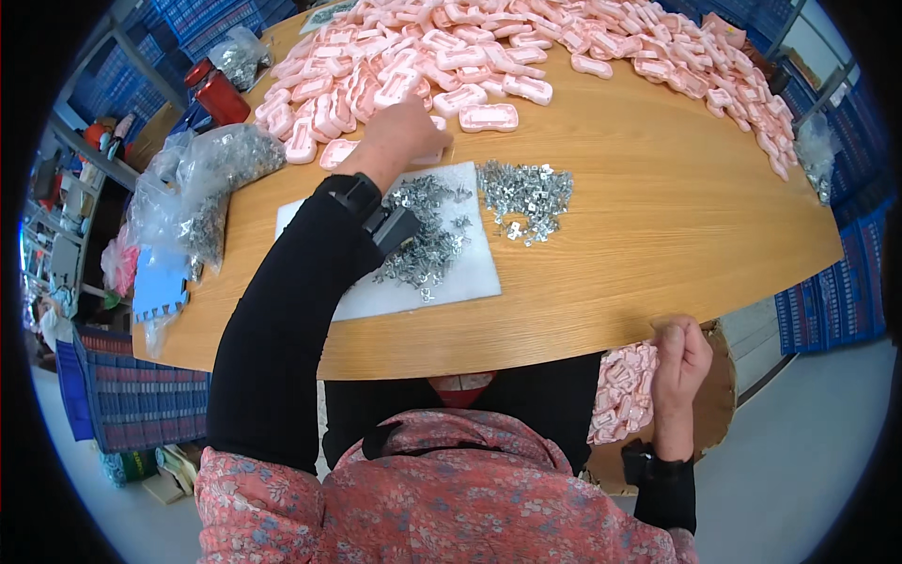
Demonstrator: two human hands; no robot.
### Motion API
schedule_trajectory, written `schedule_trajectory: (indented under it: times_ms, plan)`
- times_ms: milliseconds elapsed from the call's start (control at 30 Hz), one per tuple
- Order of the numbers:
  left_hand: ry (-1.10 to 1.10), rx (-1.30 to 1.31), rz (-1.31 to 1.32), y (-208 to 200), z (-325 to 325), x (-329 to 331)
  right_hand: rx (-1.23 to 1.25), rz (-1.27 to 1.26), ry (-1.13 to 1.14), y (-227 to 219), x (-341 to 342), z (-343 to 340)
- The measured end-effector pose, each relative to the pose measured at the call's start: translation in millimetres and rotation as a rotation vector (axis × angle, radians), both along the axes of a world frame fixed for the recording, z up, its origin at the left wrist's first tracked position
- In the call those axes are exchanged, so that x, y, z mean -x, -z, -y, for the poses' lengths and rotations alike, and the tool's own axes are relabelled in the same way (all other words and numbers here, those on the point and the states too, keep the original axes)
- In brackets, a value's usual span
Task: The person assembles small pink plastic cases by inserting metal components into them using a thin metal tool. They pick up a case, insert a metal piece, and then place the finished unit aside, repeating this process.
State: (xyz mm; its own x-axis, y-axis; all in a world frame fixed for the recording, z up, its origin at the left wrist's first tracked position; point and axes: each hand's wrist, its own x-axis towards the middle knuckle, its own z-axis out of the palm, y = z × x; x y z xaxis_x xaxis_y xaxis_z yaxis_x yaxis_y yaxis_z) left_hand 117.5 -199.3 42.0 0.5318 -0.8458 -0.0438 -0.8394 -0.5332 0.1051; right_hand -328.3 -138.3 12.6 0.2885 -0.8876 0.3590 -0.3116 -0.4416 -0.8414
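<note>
My left hand (pixel 399 141) reaches out to the near edge of a big heap of pink plastic shells (pixel 451 58). Its fingers curl down over one pink shell (pixel 429 156), and the back of the hand hides part of the grip. Beyond the table's front edge, at the right, my right hand (pixel 680 362) is closed with its fingers bent in. Whatever it holds, if anything, I cannot make out. Below my left forearm, small metal clips (pixel 427 246) lie scattered on a white foam sheet (pixel 474 273). A second pile of metal pieces (pixel 528 195) lies on the bare wood beside it.
Clear bags of metal parts (pixel 202 188) and a red jar (pixel 218 94) stand along the left side of the wooden table (pixel 658 226). A carton (pixel 716 404) of pink shells sits below the right front edge. Stacked blue crates (pixel 832 282) surround the table.
</note>
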Motion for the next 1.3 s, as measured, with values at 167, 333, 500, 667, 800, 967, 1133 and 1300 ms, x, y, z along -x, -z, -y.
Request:
schedule_trajectory:
  times_ms: [167, 333, 500, 667, 800, 967, 1133, 1300]
  plan:
    - [-0.014, -0.079, 0.008, -9, 19, 2, -0.106, 0.178, -0.206, 6, -51, 25]
    - [0.100, 0.080, 0.036, -3, 2, -28, -0.364, 0.320, -0.289, 17, -61, 37]
    - [0.003, 0.067, -0.029, 6, -3, -21, -0.460, 0.316, -0.366, 18, -61, 46]
    - [-0.059, -0.022, -0.066, -7, 5, 7, -0.503, 0.378, -0.352, 19, -57, 47]
    - [0.028, -0.144, -0.006, -11, 9, 12, -0.485, 0.402, -0.388, 20, -55, 49]
    - [-0.018, -0.222, 0.015, -8, 18, 6, -0.483, 0.441, -0.400, 21, -56, 48]
    - [0.071, -0.039, 0.032, -11, 18, 9, -0.493, 0.459, -0.326, 22, -56, 47]
    - [0.054, 0.210, -0.222, -47, -9, 20, -0.493, 0.495, -0.299, 23, -61, 45]
